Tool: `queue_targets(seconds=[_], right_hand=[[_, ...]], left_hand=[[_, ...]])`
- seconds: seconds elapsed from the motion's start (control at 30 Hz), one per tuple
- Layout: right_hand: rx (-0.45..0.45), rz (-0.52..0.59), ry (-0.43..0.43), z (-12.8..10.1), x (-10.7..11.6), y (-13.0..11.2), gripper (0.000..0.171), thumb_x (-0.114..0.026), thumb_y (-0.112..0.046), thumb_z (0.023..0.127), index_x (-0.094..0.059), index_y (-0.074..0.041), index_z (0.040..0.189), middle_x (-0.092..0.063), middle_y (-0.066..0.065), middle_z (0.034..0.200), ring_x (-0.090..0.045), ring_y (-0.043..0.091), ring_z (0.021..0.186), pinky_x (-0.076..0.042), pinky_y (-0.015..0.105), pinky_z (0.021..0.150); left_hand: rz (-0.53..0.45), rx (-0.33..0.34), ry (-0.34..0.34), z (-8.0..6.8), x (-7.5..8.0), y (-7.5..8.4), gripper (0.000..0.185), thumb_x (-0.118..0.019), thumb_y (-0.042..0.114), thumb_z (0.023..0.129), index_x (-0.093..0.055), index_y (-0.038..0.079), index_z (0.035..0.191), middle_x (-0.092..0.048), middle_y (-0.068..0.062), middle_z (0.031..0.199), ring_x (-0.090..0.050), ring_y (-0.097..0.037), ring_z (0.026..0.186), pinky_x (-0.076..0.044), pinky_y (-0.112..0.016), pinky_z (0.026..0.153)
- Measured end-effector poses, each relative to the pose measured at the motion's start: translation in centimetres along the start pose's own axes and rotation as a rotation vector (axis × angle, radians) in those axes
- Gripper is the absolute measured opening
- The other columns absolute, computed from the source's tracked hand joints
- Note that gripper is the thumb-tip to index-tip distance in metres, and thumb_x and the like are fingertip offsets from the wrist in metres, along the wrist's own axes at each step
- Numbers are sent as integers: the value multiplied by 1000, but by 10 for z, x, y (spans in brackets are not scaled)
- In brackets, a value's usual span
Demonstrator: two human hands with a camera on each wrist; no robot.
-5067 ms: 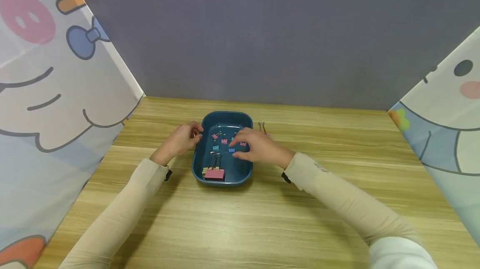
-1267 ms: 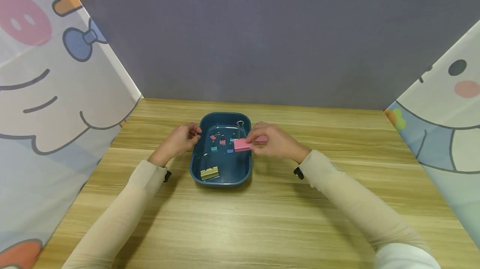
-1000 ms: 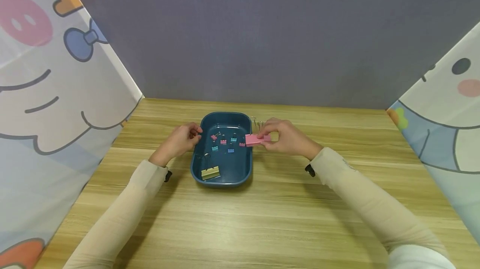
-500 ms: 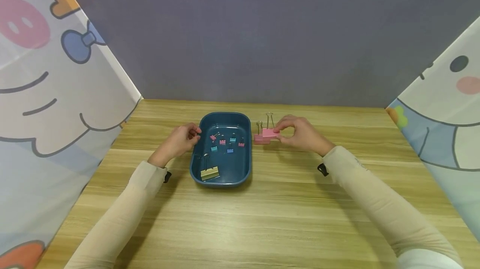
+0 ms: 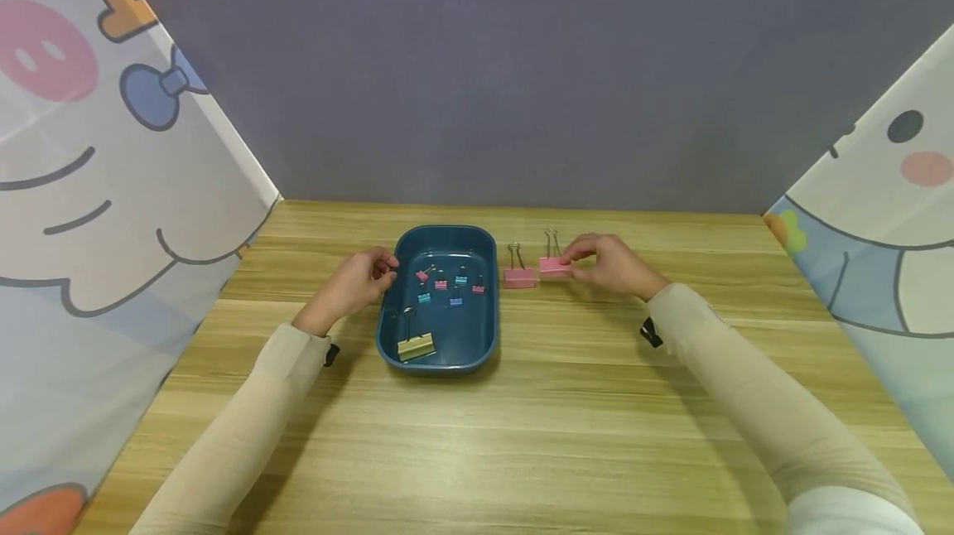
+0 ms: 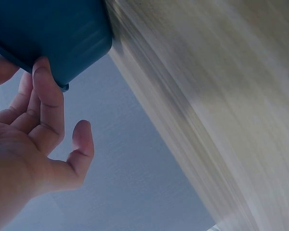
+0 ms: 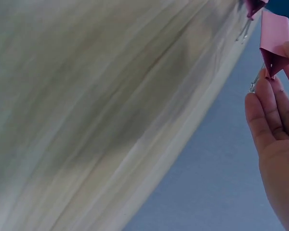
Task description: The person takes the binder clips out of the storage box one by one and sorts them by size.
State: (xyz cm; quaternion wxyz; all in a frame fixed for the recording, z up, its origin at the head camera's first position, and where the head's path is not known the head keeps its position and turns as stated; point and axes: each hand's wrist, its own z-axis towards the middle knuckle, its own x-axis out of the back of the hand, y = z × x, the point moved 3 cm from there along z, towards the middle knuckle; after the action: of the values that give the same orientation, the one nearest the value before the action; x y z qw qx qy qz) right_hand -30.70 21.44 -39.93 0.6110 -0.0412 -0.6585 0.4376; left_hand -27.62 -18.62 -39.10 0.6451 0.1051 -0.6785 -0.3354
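Observation:
My right hand (image 5: 607, 264) pinches a large pink binder clip (image 5: 552, 267) right of the tray. In the right wrist view, the thumb lies on the pink clip's face (image 7: 276, 33), with fingertips by its lower edge and wire handles. Just left of it stands another large pink binder clip (image 5: 519, 277), wire handles pointing away. My left hand (image 5: 356, 285) holds the left rim of the dark blue tray (image 5: 383, 344); in the left wrist view, bent fingers (image 6: 49, 96) meet the tray's rim and outer wall (image 6: 82, 38). The little finger sticks out apart.
Inside the tray lie a large gold binder clip (image 5: 416, 346) and several small ones, such as a blue clip (image 5: 456, 301), a teal clip (image 5: 424, 298) and a pink clip (image 5: 440, 285). A grey partition (image 5: 477, 71) rises behind the wooden table (image 5: 462, 452).
My right hand has lifted the large pink binder clip out of the tray and carried it right, past the other pink clip. The left hand stays at the tray's rim.

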Motion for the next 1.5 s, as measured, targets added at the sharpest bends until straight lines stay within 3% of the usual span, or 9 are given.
queue_targets(seconds=[0.47,1.5], right_hand=[[-91,10,-86,9,-9,9,17,-69,-7,87,-69,-6,103,-65,5,101,-60,22,94,-48,41,82],[-95,-29,-128,9,-19,3,16,-72,-5,83,-73,-13,97,-66,2,103,-59,22,95,-48,41,82]], left_hand=[[1,3,-7,-4,6,0,19,-58,6,92,-59,-3,109,-61,-10,90,-55,-22,78,-45,-33,65],[4,-7,1,0,1,0,18,-59,7,91,-59,-2,107,-61,-10,89,-54,-22,76,-45,-33,64]])
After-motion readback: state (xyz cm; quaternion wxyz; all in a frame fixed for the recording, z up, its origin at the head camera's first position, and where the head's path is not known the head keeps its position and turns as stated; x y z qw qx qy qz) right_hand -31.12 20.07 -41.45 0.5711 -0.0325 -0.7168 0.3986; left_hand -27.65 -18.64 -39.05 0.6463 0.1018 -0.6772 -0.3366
